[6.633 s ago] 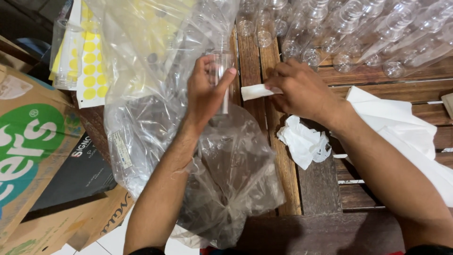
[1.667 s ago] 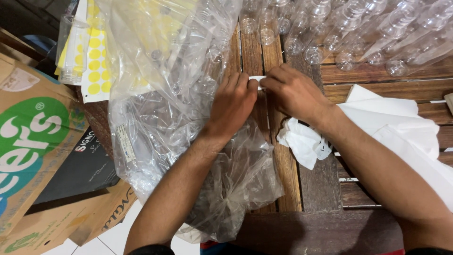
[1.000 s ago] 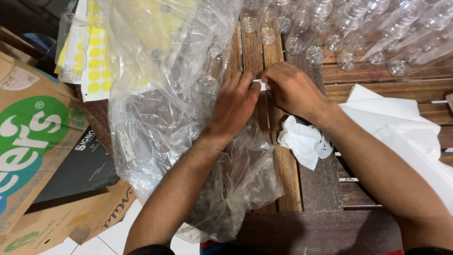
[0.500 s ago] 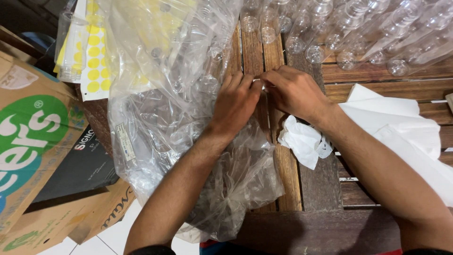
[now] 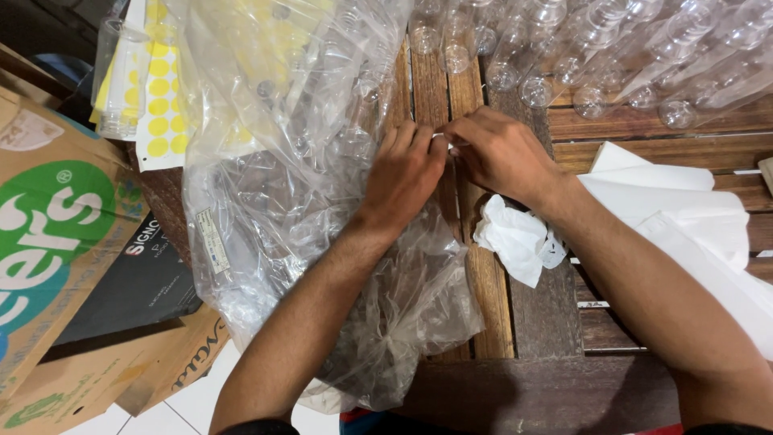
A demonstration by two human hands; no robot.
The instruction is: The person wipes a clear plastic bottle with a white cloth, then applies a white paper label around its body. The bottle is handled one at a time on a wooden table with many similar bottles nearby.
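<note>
Two hands meet over wooden desk (image 5: 531,387). Left hand (image 5: 407,173) and right hand (image 5: 499,153) pinch small white sticker (image 5: 440,137) between fingertips, beside clear bag (image 5: 306,201). Sticker looks thin, light, floppy, sticky; hold edges gently. Clear bottles (image 5: 596,48) lie behind.

Both forearms are bare from wrist to above the elbow. The left hand (image 5: 407,173) and right hand (image 5: 501,153) carry no gloves, rings or watch. A dark sleeve edge shows at each upper arm.
</note>
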